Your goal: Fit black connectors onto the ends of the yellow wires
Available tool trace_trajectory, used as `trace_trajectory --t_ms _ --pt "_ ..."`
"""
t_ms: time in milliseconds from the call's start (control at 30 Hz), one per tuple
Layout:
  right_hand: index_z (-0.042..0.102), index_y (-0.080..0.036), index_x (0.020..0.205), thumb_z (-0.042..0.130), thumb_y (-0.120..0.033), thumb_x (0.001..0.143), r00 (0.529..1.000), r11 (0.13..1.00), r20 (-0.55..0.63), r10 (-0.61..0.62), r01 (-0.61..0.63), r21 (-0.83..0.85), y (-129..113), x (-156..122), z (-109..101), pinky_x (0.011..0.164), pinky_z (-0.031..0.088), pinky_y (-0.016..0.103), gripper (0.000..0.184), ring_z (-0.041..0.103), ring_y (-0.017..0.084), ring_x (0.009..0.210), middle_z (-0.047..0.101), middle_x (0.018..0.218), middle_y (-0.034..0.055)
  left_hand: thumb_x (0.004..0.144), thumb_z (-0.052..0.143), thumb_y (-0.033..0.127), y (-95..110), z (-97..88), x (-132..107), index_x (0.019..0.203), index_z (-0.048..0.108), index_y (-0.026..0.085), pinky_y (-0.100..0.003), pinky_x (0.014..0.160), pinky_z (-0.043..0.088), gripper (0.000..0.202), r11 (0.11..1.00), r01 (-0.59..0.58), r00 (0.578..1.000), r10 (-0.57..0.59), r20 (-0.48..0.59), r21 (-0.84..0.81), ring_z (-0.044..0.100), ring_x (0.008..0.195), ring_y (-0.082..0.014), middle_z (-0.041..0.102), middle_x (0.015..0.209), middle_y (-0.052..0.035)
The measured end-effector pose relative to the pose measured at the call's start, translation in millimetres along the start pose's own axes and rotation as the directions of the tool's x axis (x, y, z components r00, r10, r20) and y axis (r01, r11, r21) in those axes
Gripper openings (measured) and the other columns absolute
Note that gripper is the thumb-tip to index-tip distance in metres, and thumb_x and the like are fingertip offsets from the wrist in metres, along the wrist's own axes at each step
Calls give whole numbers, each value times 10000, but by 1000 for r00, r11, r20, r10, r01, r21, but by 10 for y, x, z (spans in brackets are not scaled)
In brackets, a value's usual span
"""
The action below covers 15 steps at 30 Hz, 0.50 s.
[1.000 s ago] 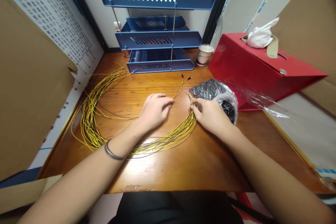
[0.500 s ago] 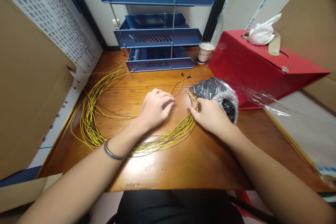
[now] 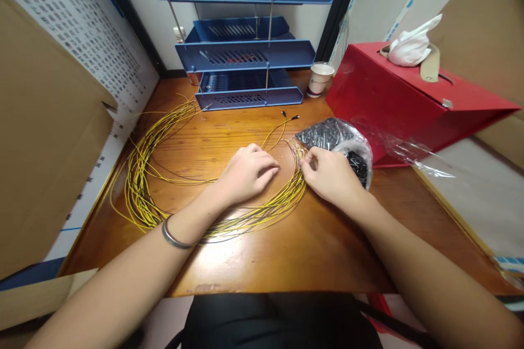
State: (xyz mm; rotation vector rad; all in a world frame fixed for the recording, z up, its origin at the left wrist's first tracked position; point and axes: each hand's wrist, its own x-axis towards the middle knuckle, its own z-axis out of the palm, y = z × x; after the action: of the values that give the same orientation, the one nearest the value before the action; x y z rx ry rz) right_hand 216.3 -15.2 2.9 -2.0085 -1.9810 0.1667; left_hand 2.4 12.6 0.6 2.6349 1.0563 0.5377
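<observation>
A big loop of thin yellow and black cables (image 3: 137, 191) lies on the wooden table and curves under my left forearm. Its stripped or pinned ends (image 3: 298, 148) gather beside my right hand (image 3: 329, 174), whose thumb and index finger pinch at the bundle's right edge. My left hand (image 3: 251, 174) hovers or rests inside the loop, fingers bent and thumb tip close to the index tip, with nothing visible between them. Beyond it, two yellow cable ends with black connectors (image 3: 295, 117) lie on the table. A clear bag of small black parts (image 3: 327, 133) sits just past my right hand.
Behind stands a blue tiered tray rack (image 3: 249, 98) with a paper cup (image 3: 320, 80) at its right. A red tissue box (image 3: 388, 103) occupies the right back. Cardboard (image 3: 49, 136) borders the left side; the table's front edge (image 3: 282, 293) is near my lap.
My left hand has shifted slightly right and toward me. My right hand's fingertips have moved a little to the right edge of the cable bundle. The view has tilted slightly.
</observation>
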Motion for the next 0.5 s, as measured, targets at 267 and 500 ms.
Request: trace_trajectory --t_ms 267,500 --pt "657 -209 796 536 -281 892 999 999 -48 5 -3 45 -28 -14 -43 656 385 330 171 632 230 652 723 726 78 997 540 308 22 -15 -13 1096 759 245 -406 993 442 248 998 -44 998 45 43 -42 585 1070 -240 780 1118 -15" --pt "681 -195 798 554 -287 878 992 987 -120 -31 49 153 -26 -29 -37 611 366 308 176 542 177 556 670 647 41 999 536 316 49 -15 -14 1119 754 238 -402 1021 449 261 993 -82 995 86 41 -80 588 1117 -237 768 1104 -31"
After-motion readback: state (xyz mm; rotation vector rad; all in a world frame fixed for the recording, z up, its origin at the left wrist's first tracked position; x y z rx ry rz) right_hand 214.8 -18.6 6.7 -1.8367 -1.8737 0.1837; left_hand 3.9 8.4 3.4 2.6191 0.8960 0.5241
